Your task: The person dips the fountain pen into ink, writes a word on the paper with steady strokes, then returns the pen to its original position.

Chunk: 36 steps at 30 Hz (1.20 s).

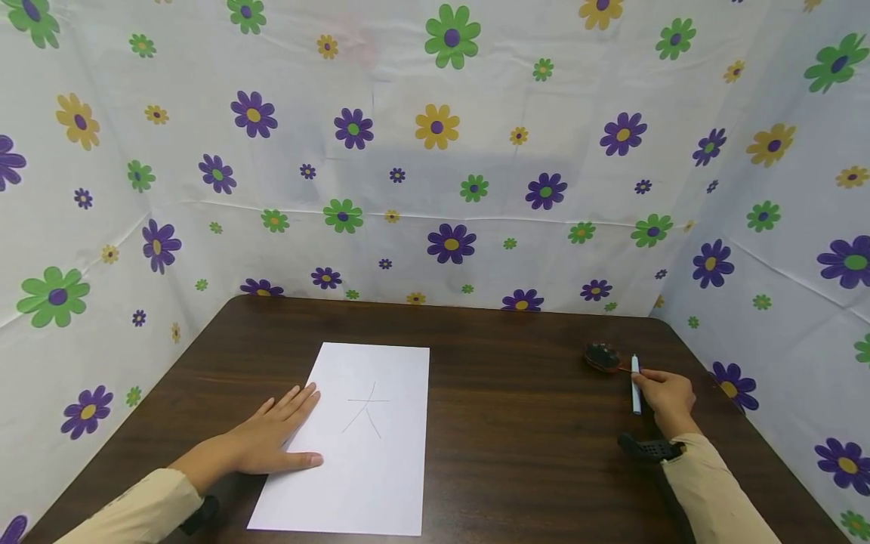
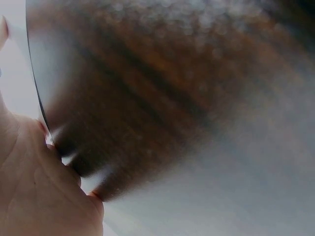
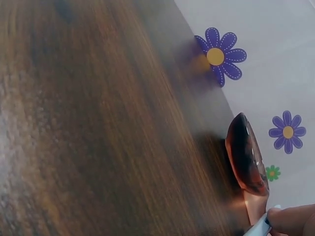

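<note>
Near the right side of the table, my right hand (image 1: 667, 396) has its fingertips on a slim white pen (image 1: 636, 397), pinching it. The pen crosses the handle of a copper-coloured ladle-like spoon (image 3: 242, 157) with a dark bowl, which lies just left of the hand in the head view. A fingertip and part of the pen (image 3: 257, 229) show at the lower right of the right wrist view. My left hand (image 1: 275, 440) lies flat with spread fingers on the left edge of a white sheet of paper (image 1: 387, 483), which bears a few thin drawn strokes.
The dark wood-grain table (image 1: 516, 423) has rounded far corners. A white cloth (image 1: 394, 91) with purple, green and yellow flowers hangs behind it and on both sides. A dark wrist strap (image 1: 651, 449) sits at the right sleeve.
</note>
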{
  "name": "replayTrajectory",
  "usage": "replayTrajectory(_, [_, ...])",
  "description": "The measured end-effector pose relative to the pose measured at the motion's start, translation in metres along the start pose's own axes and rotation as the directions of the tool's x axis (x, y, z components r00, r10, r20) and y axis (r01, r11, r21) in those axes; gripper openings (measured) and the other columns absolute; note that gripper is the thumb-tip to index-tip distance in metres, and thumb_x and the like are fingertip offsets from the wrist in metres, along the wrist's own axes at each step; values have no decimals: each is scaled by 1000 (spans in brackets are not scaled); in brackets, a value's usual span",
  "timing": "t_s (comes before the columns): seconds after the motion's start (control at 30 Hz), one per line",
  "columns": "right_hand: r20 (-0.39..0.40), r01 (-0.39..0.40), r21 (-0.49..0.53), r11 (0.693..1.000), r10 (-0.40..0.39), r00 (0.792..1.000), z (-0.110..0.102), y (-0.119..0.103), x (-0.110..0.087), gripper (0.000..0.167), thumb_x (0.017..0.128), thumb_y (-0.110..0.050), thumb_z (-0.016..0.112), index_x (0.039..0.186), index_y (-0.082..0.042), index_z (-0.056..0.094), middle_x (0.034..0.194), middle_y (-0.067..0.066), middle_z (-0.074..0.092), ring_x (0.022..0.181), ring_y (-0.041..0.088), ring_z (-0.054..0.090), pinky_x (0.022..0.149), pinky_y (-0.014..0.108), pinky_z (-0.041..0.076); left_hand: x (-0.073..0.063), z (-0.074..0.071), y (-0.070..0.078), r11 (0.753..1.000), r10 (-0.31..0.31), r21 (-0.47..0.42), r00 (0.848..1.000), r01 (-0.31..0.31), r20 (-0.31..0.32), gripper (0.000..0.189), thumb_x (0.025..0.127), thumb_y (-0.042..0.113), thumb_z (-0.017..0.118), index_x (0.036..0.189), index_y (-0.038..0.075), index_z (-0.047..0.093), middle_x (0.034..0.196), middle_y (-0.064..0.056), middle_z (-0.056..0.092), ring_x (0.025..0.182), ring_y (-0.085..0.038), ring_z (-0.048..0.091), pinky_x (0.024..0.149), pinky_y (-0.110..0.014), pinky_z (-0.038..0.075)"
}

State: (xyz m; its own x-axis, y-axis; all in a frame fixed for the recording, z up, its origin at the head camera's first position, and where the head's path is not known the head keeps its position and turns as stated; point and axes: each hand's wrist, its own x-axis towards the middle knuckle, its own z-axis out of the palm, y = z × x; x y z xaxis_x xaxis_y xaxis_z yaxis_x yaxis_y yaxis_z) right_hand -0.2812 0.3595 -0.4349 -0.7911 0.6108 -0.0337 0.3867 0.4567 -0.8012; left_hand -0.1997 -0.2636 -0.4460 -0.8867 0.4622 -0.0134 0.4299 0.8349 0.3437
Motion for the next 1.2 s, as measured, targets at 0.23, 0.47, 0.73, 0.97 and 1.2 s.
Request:
replayTrajectory(0.23, [-10,16,-6,1000,-16,1000,0,4,3,41,92,-19,61,122,9,59,131,33,49,114,43,44,89,50,36,1,-2,4,1000,-4,5,1000,4,15,103,79,67,61,150,2,26,157,-22,19,142,-47,15,106,-72,10])
replayTrajectory(0.47, [-9,16,-18,1000,-16,1000,-2,6,2,43,94,-22,59,123,9,59,130,33,50,115,44,43,80,45,38,2,-11,15,999,-34,21,997,32,68,103,80,67,59,150,0,25,158,-21,16,143,-47,13,107,-70,9])
replayTrajectory(0.73, [-9,31,-32,999,-31,999,-4,8,1,45,93,-25,59,123,8,59,130,34,49,119,46,41,91,53,37,4,-12,16,999,-32,21,997,31,73,103,80,67,59,150,0,25,158,-21,16,143,-47,13,108,-70,9])
replayTrajectory(0.97, [30,64,-70,996,-62,998,-8,8,-3,49,94,-31,57,125,8,58,130,33,50,120,47,41,95,55,35,1,-13,18,999,-36,17,996,35,86,104,79,68,59,149,-1,25,157,-23,15,142,-47,13,107,-71,8])
replayTrajectory(1.2, [104,181,-145,973,-167,980,-22,-4,-3,62,98,-43,46,135,7,47,135,34,46,123,49,41,96,58,37,3,-13,9,994,2,-110,999,4,52,98,84,56,62,150,-3,19,156,-27,11,141,-51,8,103,-75,4])
